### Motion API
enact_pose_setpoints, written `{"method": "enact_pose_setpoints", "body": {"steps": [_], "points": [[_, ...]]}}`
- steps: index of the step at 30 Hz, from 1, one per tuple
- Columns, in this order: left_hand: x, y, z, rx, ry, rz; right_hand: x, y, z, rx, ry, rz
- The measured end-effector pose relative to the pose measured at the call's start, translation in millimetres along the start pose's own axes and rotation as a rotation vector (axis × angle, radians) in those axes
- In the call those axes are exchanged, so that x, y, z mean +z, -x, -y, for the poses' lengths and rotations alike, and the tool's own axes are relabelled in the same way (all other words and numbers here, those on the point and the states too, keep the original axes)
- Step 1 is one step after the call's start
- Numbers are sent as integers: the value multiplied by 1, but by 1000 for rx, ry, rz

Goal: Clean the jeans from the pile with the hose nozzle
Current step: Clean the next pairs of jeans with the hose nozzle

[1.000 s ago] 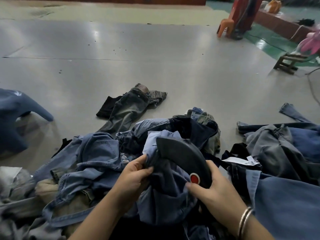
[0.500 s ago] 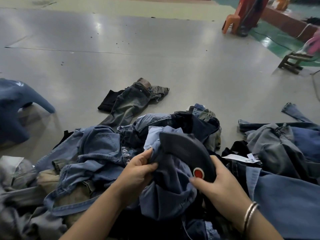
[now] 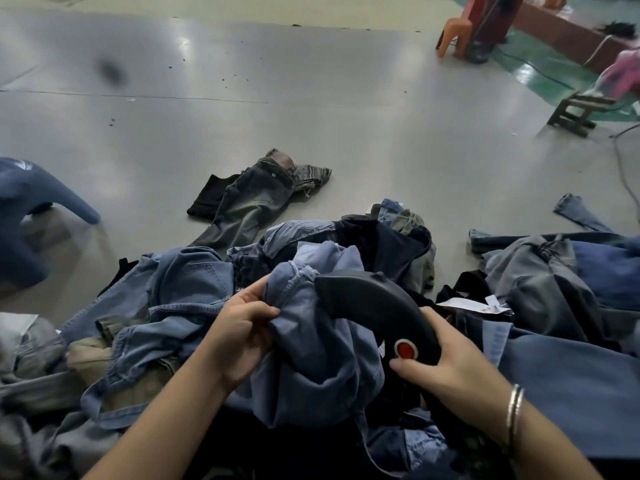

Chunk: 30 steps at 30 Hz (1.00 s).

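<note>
The left hand point(image 3: 239, 336) pinched a fold of the light blue jeans point(image 3: 311, 344), which sat on top of the big pile of jeans point(image 3: 180, 292) right in front of the person. The right hand point(image 3: 446, 368) was wrapped around the handle of the black hose nozzle point(image 3: 374, 303) (it had a round red button), and the nozzle's wide end pressed against the same jeans. One gray pair of jeans point(image 3: 249, 202) lay alone on the shiny gray floor point(image 3: 346, 109), away from the pile.

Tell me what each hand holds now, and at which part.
The left hand grips the light-blue jeans by a bunched fold near a seam. The right hand holds the black hose nozzle at its rear, beside the red button.
</note>
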State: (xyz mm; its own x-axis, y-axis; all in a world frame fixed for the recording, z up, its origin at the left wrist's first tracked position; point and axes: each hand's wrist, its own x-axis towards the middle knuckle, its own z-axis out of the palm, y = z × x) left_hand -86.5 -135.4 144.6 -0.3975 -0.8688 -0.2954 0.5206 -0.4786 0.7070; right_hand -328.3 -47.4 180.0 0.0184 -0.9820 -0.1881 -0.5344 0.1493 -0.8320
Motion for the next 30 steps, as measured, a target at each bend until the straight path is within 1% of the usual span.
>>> {"method": "enact_pose_setpoints", "body": {"steps": [2,7,10,12,14,16,17,19,21,22,24,26,28,30], "points": [[5,3,2,-32,-60,55,3,-4,-1,-21,-31,-30],[15,11,9,-92,-174,154,3,-19,3,-52,-213,-136],[14,10,5,-52,-199,79,-6,-19,3,-17,-276,-149],[12,7,4,-35,-200,18,-11,-12,0,-14,-277,-82],[12,6,4,-39,-186,-5,-8,-5,0,-3,-229,20],[11,7,5,-50,-205,-8,1,-3,0,-3,-106,68],[11,7,6,-55,-222,-11,5,-6,0,-7,-81,44],[11,8,10,-79,-235,-10,11,-13,1,0,-143,-62],[15,7,14,-118,-230,-38,13,-19,4,22,-216,-183],[16,6,15,-145,-209,-86,12,-20,5,36,-248,-222],[14,3,15,-227,-103,-194,11,-19,5,54,-318,-248],[10,0,11,-323,46,-270,13,-17,3,56,-310,-251],[7,-2,10,-425,107,-260,17,-14,2,54,-234,-245],[3,-3,15,-487,86,-234,21,-14,4,53,-199,-223]]}}
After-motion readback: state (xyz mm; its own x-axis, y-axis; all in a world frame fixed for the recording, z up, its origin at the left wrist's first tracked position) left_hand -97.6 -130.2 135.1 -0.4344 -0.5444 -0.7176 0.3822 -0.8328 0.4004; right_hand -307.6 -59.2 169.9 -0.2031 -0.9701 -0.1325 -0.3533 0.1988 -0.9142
